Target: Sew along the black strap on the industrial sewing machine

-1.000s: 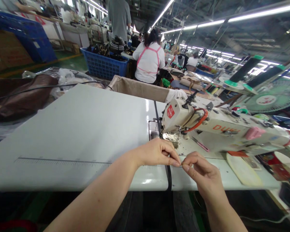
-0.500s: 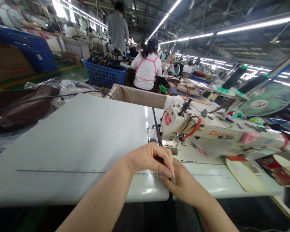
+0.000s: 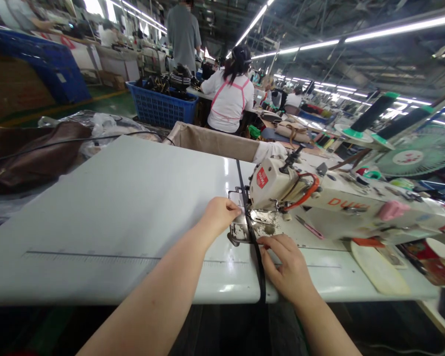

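Observation:
A long narrow black strap (image 3: 260,274) runs from the back of the table past the needle area of the sewing machine (image 3: 267,184) and over the front edge. Left of the strap, my left hand (image 3: 221,213) is above the shiny metal plate (image 3: 239,230), thumb and fingertips pinched together; whatever they hold is too small to make out. My right hand (image 3: 286,262) rests on the table to the strap's right, fingers bent, thumb and forefinger closed at the strap's edge just in front of the plate.
Pink-handled snips (image 3: 310,227) lie on the machine bed. A ruler scale (image 3: 96,256) is marked along the table (image 3: 133,198). Behind the table stands a fabric-lined bin (image 3: 218,142), with a blue basket (image 3: 163,106) farther back. A co-worker (image 3: 230,99) sits ahead, facing away.
My hands were together near the front edge and have moved apart. The left went forward to the metal plate; the right shifted right and forward beside the strap. More of the strap shows.

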`<state>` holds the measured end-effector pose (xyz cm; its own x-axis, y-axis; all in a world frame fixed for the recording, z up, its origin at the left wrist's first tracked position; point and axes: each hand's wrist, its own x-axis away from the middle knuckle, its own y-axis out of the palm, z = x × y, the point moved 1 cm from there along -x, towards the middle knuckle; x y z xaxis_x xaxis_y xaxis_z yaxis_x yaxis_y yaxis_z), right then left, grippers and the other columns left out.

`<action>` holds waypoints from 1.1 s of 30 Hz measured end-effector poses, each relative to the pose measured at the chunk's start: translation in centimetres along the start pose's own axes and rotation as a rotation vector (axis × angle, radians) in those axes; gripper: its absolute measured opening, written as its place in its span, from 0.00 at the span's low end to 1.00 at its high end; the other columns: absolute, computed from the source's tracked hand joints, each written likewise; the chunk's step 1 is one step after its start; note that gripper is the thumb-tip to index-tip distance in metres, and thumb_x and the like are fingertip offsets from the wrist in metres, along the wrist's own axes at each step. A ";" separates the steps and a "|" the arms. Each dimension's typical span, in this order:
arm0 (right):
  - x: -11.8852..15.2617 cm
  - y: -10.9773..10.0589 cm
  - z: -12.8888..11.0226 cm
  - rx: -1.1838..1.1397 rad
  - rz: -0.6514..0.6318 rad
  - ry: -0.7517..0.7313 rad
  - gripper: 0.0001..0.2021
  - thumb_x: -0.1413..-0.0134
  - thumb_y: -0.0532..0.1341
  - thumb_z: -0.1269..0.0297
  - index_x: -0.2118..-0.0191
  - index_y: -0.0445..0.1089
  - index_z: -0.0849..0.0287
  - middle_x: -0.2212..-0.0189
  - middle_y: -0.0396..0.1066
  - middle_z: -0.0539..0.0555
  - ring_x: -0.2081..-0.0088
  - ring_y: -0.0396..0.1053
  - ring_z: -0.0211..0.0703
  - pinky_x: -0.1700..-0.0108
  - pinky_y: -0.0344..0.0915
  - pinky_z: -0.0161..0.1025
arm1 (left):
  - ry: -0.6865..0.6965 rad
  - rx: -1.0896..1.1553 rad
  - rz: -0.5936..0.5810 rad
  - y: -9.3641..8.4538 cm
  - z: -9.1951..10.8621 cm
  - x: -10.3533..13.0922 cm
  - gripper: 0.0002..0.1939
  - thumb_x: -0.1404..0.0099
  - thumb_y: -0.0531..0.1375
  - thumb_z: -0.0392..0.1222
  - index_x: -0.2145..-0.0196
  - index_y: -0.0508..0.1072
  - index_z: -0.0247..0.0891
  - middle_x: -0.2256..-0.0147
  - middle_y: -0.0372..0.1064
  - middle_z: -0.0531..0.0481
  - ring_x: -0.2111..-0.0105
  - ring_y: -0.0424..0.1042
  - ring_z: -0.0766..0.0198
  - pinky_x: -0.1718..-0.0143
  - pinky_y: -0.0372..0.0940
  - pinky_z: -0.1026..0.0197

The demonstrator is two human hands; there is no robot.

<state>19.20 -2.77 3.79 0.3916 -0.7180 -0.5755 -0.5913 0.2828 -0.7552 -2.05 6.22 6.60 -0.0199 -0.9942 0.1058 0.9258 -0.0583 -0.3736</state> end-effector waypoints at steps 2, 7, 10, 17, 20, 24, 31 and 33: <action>0.3 0.7 0.3 0.008 0.032 0.010 0.07 0.34 0.59 0.72 0.55 0.72 0.57 0.63 0.75 0.56 0.60 0.72 0.50 0.57 0.68 0.48 | 0.030 -0.080 0.013 0.6 -0.1 -0.3 0.04 0.39 0.69 0.33 0.72 0.82 0.38 0.70 0.79 0.49 0.68 0.76 0.61 0.63 0.65 0.59; 0.6 1.2 0.5 0.012 0.039 0.013 0.07 0.34 0.59 0.73 0.55 0.72 0.57 0.62 0.75 0.56 0.60 0.71 0.50 0.56 0.68 0.49 | 0.125 -0.144 0.024 1.5 -0.6 -0.8 0.04 0.39 0.68 0.33 0.69 0.84 0.39 0.67 0.79 0.48 0.66 0.76 0.59 0.63 0.67 0.60; 0.6 1.1 0.4 0.028 0.019 -0.005 0.08 0.35 0.59 0.74 0.54 0.71 0.57 0.63 0.74 0.56 0.60 0.70 0.50 0.56 0.67 0.49 | 0.172 -0.182 0.030 1.8 -1.0 -0.8 0.05 0.39 0.68 0.33 0.70 0.85 0.39 0.67 0.77 0.47 0.65 0.76 0.58 0.61 0.67 0.59; 0.5 1.1 0.1 0.038 0.004 -0.011 0.08 0.35 0.59 0.74 0.54 0.71 0.57 0.63 0.73 0.56 0.60 0.70 0.50 0.56 0.66 0.50 | 0.219 -0.212 0.028 2.5 -1.6 -0.9 0.06 0.36 0.67 0.34 0.68 0.85 0.40 0.65 0.75 0.48 0.64 0.74 0.60 0.58 0.68 0.59; 0.4 1.0 -0.2 0.034 0.021 -0.028 0.09 0.36 0.59 0.75 0.53 0.71 0.57 0.63 0.74 0.56 0.61 0.69 0.50 0.57 0.66 0.49 | 0.229 -0.211 0.037 2.5 -1.8 -0.8 0.07 0.35 0.67 0.34 0.69 0.84 0.40 0.65 0.74 0.49 0.65 0.74 0.62 0.59 0.68 0.61; 0.4 0.9 -0.6 0.011 0.036 -0.020 0.09 0.36 0.58 0.75 0.54 0.72 0.58 0.63 0.74 0.57 0.61 0.69 0.50 0.57 0.66 0.50 | 0.239 -0.238 0.051 2.5 -2.0 -0.6 0.05 0.36 0.68 0.33 0.68 0.84 0.40 0.65 0.73 0.50 0.66 0.73 0.64 0.60 0.66 0.62; 0.5 0.9 -1.1 -0.032 0.042 0.000 0.10 0.35 0.56 0.73 0.54 0.74 0.61 0.65 0.74 0.58 0.62 0.67 0.50 0.58 0.65 0.49 | 0.219 -0.304 0.082 2.3 -2.2 -0.5 0.04 0.37 0.68 0.34 0.67 0.84 0.41 0.66 0.73 0.51 0.67 0.73 0.64 0.61 0.66 0.62; 0.5 0.8 -1.1 -0.038 0.042 -0.006 0.10 0.34 0.56 0.73 0.55 0.75 0.61 0.66 0.73 0.58 0.62 0.67 0.50 0.59 0.65 0.49 | 0.212 -0.297 0.086 2.2 -2.3 -0.5 0.04 0.37 0.68 0.35 0.67 0.84 0.42 0.66 0.73 0.51 0.67 0.73 0.64 0.61 0.66 0.62</action>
<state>18.07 -3.59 3.25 0.3698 -0.7021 -0.6085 -0.6336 0.2885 -0.7179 -0.85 6.40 3.62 -0.0528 -0.9914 -0.1193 0.7785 0.0339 -0.6268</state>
